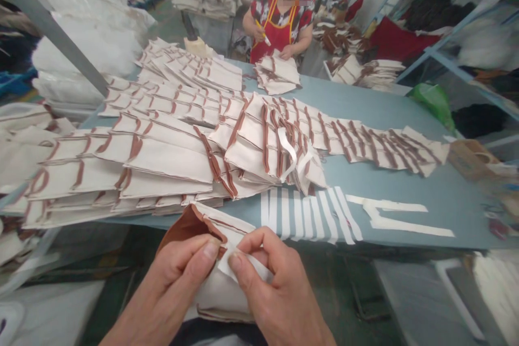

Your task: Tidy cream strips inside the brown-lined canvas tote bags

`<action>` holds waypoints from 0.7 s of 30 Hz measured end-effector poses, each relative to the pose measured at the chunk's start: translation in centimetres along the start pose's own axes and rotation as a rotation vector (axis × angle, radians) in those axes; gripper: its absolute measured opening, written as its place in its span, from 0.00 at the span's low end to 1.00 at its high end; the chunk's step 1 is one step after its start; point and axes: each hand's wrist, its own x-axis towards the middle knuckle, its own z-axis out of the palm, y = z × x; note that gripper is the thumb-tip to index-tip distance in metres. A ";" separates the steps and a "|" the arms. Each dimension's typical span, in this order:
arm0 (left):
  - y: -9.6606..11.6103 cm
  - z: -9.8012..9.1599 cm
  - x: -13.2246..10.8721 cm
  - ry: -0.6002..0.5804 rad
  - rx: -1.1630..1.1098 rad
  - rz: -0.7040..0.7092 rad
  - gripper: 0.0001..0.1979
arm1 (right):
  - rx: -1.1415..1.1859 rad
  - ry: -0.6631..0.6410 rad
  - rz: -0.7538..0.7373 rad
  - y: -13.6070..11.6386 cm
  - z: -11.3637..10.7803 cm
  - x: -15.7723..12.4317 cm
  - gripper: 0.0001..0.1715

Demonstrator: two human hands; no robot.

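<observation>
Close in front of me is a cream fabric piece (227, 292) with a brown lining or edge (188, 227), held just off the table's near side. My left hand (182, 265) pinches its brown edge between thumb and forefinger. In my right hand (271, 270) a white strip (230, 266) is pinched against the cream fabric, close to the left fingertips. How far the strip runs under the right fingers is hidden. Beyond my hands, overlapping cream pieces with brown edges (170, 151) cover the left and middle of the table.
Several white strips (302, 213) lie in a row at the blue-green table's (405, 184) near edge, beside a cut frame-like piece (389, 205). Across the table a person in a red apron (279, 27) holds a yellow marker over fabric. A cardboard box (470, 159) sits at right.
</observation>
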 end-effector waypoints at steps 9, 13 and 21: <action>0.4 0.0 0.7 0.019 0.035 0.052 0.26 | -0.025 0.057 -0.045 -0.8 0.2 0.8 0.13; 0.1 0.4 0.6 0.081 0.048 0.073 0.25 | -0.081 0.073 -0.086 -2.0 0.2 1.1 0.13; -0.3 1.3 -0.3 0.209 -0.002 -0.018 0.24 | -0.065 0.073 -0.035 -2.7 0.2 0.8 0.13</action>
